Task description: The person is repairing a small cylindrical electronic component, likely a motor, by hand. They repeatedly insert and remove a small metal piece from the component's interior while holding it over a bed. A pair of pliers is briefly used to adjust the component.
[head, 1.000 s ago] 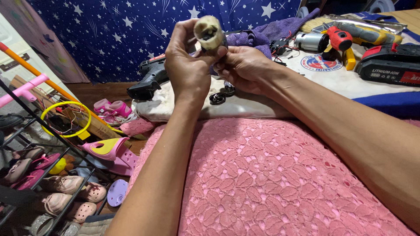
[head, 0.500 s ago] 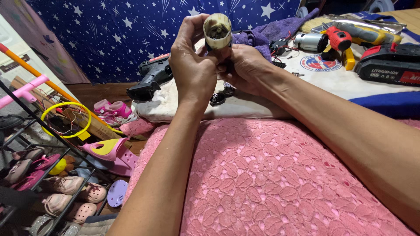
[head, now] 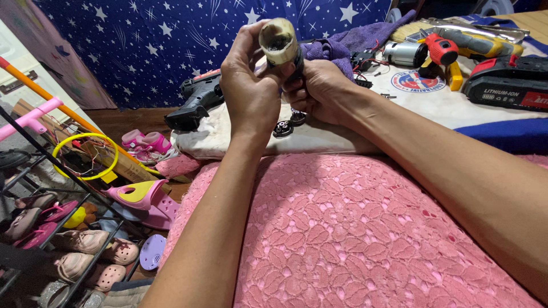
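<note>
Head view: left hand (head: 251, 94) and right hand (head: 319, 91) grip grimy hollow cylindrical part (head: 278, 41) above pink lace cloth (head: 354, 239)

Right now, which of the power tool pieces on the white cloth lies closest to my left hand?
The black drill housing, just left of your left hand. The red-and-yellow tool and black battery pack lie far right.

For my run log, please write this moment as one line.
left hand: holds tan cylindrical part | right hand: grips its lower end | nearby: black drill housing, small gears on white cloth
</note>
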